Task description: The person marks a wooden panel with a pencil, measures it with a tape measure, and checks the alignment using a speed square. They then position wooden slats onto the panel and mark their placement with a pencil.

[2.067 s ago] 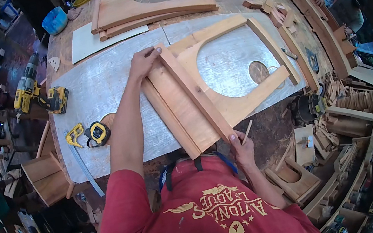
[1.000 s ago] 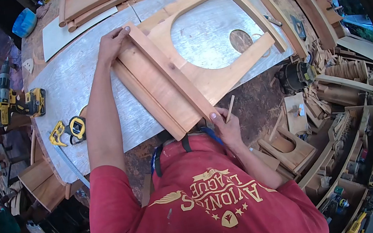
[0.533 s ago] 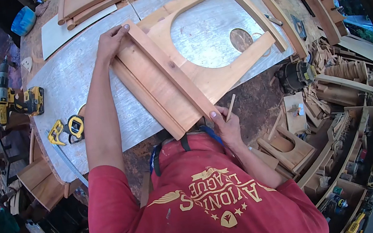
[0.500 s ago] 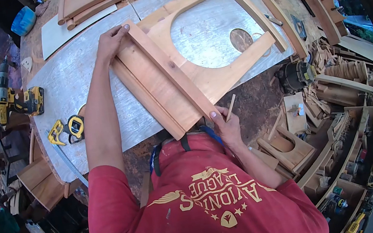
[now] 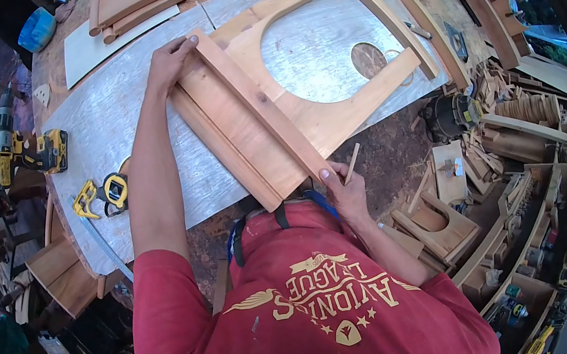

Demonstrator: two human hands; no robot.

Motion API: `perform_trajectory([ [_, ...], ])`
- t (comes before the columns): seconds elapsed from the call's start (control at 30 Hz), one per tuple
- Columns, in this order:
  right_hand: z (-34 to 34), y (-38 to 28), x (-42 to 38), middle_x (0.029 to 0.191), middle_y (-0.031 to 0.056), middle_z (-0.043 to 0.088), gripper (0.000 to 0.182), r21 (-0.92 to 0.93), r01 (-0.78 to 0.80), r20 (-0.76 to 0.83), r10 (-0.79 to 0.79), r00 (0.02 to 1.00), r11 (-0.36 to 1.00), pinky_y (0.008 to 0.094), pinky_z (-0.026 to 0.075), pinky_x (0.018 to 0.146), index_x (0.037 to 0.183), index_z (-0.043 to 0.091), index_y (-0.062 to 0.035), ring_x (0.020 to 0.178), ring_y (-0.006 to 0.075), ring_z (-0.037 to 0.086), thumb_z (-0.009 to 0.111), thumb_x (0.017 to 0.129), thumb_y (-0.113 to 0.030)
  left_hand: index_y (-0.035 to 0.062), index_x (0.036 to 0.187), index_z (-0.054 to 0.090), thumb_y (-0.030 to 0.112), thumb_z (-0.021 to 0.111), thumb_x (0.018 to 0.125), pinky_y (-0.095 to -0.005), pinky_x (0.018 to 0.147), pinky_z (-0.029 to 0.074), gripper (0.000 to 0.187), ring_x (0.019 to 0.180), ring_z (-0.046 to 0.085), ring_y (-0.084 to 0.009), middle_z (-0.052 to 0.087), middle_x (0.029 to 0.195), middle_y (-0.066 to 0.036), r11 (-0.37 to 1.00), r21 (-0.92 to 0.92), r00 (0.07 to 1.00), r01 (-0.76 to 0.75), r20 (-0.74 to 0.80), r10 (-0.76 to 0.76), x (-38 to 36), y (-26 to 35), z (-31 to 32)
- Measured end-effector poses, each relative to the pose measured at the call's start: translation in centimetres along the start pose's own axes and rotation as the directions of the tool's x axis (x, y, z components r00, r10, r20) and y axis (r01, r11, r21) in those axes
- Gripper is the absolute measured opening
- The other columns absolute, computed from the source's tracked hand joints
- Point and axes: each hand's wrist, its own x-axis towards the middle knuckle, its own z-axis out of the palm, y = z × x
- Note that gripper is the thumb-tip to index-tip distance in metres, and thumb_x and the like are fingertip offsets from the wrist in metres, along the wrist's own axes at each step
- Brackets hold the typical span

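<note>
Blue tub [image 5: 37, 30]: parked up at the far left corner, contents hidden, cannot tell.
Compartmented rack [image 5: 477, 285]: stretching along the lower right, loaded with tools and small parts, too many to count.
Wooden strip [image 5: 260, 99]: just 1, lying lengthwise on the panel, spanning from hand to hand.
Left hand [image 5: 171, 63]: clasping the strip's far end, thumb on top.
Right hand [image 5: 345, 188]: pinching the near end under the thumb, with 1 pencil [image 5: 352, 163] poking out between the fingers.
Panel [image 5: 348, 116]: 1 in play, with 1 big U-shaped cutout, resting on the grey sheet [image 5: 167, 143].
Left side: 1 drill [image 5: 23, 148], 1 tape measure [image 5: 115, 192], 1 yellow clamp-like tool [image 5: 85, 199] just beside the tape.
</note>
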Motion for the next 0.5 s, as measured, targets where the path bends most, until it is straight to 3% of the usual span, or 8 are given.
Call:
perform_trajectory([
  [0.5,0.11,0.06,0.14,0.086,0.0012,0.068,0.036,0.057,-0.014,0.0,0.014,1.0,0.998,0.019,0.031,0.045,0.12,0.066,0.0045,0.055,0.0001,0.046,0.072,0.096,-0.022,-0.0052,0.134,0.062,0.051,0.075,0.087,-0.0377,0.11,0.043,0.074,0.126,0.06,-0.0289,0.064,0.134,-0.022,1.0,-0.024,1.0,0.013,0.026,-0.012,-0.31,0.49,-0.08],
])
